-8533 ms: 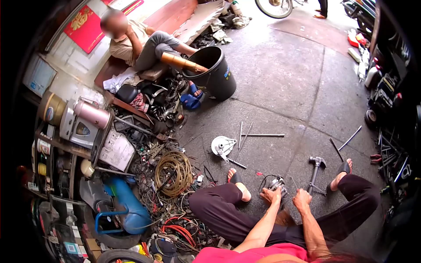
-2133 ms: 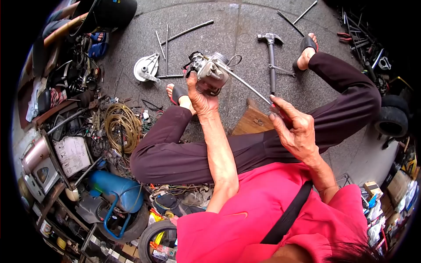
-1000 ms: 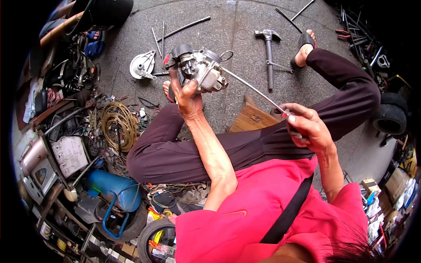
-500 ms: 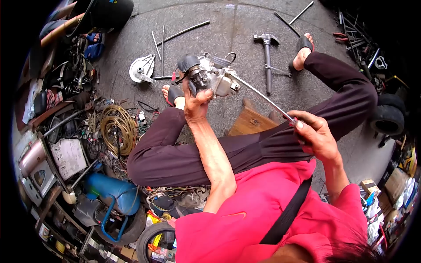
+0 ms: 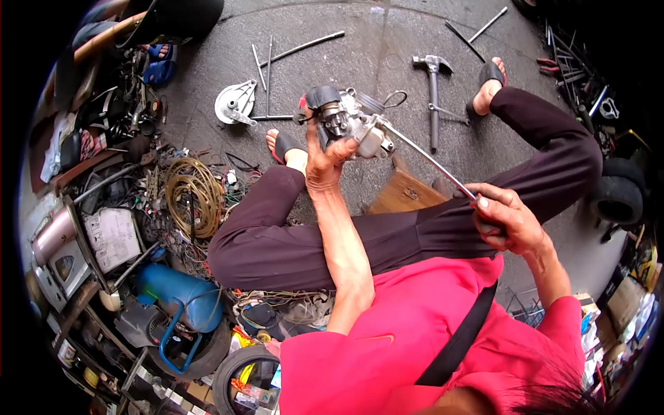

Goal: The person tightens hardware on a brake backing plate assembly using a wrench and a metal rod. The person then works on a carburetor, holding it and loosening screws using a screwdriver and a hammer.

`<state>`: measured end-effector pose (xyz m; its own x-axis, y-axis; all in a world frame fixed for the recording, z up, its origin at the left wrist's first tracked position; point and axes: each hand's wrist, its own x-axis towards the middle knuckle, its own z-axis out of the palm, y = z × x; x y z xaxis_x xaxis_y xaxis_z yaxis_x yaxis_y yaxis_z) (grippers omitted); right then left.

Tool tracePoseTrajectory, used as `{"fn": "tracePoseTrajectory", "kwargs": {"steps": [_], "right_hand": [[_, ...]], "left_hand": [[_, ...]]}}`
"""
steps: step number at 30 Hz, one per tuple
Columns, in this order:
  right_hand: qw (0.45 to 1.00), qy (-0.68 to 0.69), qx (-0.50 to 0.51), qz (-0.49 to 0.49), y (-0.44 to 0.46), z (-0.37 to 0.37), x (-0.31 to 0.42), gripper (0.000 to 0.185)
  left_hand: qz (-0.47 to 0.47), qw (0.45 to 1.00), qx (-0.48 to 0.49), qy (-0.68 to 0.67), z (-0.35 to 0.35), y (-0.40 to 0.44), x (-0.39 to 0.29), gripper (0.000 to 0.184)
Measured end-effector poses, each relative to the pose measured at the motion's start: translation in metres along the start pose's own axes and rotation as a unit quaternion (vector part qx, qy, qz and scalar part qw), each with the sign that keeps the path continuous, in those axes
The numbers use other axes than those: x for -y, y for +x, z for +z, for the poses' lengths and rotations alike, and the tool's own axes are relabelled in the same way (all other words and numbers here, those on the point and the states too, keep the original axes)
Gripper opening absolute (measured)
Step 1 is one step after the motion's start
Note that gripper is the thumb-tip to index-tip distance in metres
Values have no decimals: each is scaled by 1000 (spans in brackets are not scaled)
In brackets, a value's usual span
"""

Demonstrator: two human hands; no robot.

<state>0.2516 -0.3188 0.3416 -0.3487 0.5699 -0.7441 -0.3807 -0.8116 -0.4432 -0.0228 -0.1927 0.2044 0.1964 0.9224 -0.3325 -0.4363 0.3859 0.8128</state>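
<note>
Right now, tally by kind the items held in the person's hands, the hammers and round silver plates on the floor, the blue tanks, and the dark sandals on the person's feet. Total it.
Metal part in left hand: 1
Screwdriver-like tool in right hand: 1
Hammer: 1
Round silver plate: 1
Blue tank: 1
Dark sandals: 2
Total: 7

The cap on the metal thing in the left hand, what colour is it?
The cap is black, or nearly so; the head view shows it best.
</note>
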Motion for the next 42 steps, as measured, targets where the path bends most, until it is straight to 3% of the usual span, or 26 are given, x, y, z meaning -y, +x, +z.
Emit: {"fn": "tracePoseTrajectory", "kwargs": {"steps": [5,10,18,21,26,29,30,33,35,36,38,42], "right_hand": [[999,6,-16,36,-7,-5,10,36],[993,-113,-41,15,-6,-6,18,35],[979,-194,-55,-1,-8,4,30,29],[941,-319,-64,-88,-5,4,27,28],[898,-388,-77,-194,3,3,19,27],[910,-366,-37,-190,13,-10,16,30],[965,-256,-39,-31,9,-6,31,32],[994,-84,-14,72,15,-24,33,36],[989,-78,-25,120,13,-19,37,40],[985,-126,-20,112,10,-13,43,41],[976,-204,-36,71,8,-15,40,43],[958,-285,-33,3,4,-15,37,44]], "left_hand": [[-22,999,17,35,10,0,-2,95],[-53,998,16,24,12,-4,-2,99],[-52,998,8,33,9,-3,-3,97],[-42,999,-4,22,7,-6,1,90],[-27,1000,-12,0,3,-5,1,85],[-8,999,-20,33,9,-6,-9,86],[3,999,-18,44,10,-5,-9,88],[46,997,-18,66,10,-4,-6,96],[91,993,-23,65,4,-4,4,100],[153,982,-2,113,-10,-3,17,94],[87,994,55,-46,-26,1,23,87],[14,990,10,-141,-12,4,11,94]]}}
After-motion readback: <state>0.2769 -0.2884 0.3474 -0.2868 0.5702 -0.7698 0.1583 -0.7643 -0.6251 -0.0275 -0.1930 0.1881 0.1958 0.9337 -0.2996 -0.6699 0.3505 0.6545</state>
